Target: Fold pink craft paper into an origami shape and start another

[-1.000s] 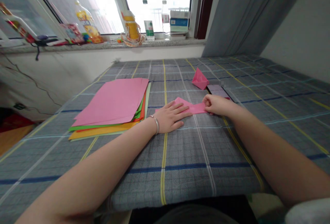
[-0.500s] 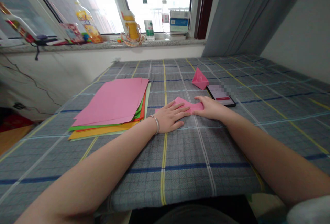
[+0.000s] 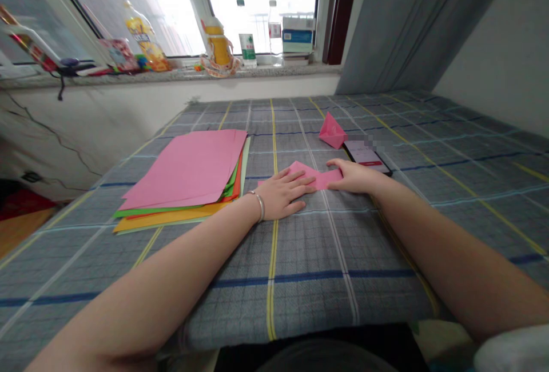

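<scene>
A folded piece of pink paper (image 3: 325,180) lies on the checked cloth in front of me. My left hand (image 3: 283,194), with a silver bangle at the wrist, rests flat over its left and middle part, fingers stretched out. At the paper's right end is my right hand (image 3: 349,176), thumb on the near edge and fingers on the far edge, so the end sits between them. Part of the folds is hidden beneath the left hand. Behind the right hand stands a pink folded paper shape (image 3: 332,132) with a pointed top.
A phone (image 3: 368,156) with a lit screen lies just beyond my right hand. To the left is a stack of coloured paper (image 3: 189,166), pink on top. Bottles, a yellow flask (image 3: 219,43) and boxes (image 3: 298,35) line the windowsill at the back.
My right hand has slid slightly to the right along the pink paper, and more of the paper shows between the hands. The left hand stays in place.
</scene>
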Demonstrator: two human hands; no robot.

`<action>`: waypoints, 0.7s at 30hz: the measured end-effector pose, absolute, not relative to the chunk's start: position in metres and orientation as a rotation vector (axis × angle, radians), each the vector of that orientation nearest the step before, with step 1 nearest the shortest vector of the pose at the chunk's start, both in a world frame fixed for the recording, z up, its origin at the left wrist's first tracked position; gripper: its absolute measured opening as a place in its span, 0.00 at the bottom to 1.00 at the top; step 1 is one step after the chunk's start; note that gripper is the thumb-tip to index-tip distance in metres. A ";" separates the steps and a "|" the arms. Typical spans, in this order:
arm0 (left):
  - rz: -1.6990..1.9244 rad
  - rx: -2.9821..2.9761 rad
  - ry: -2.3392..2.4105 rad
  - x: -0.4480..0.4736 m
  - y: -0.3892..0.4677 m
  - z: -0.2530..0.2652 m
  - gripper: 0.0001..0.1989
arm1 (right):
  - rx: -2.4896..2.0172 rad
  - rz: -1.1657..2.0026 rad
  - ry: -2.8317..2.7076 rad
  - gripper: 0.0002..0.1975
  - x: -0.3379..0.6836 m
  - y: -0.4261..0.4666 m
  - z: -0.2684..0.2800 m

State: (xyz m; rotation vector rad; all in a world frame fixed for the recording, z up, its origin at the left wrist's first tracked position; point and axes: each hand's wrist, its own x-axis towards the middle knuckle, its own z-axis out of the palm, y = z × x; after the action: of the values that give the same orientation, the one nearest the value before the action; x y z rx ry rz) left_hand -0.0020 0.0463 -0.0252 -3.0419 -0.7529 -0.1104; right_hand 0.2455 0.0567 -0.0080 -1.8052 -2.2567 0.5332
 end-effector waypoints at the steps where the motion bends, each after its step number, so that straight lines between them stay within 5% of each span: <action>1: -0.110 -3.047 -0.751 -0.002 0.047 -0.025 0.24 | -1.831 0.547 -2.250 0.33 0.246 0.056 -0.006; 21: -0.059 -3.144 -0.844 -0.002 0.048 -0.021 0.23 | -2.087 0.832 -2.193 0.31 0.262 0.051 0.008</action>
State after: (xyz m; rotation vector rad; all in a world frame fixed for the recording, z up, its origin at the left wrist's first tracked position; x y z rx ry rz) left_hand -0.0017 0.0484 -0.0210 -3.1440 -0.8440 -0.0585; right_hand 0.2618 0.0510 0.0076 -2.0874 -2.1928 0.8322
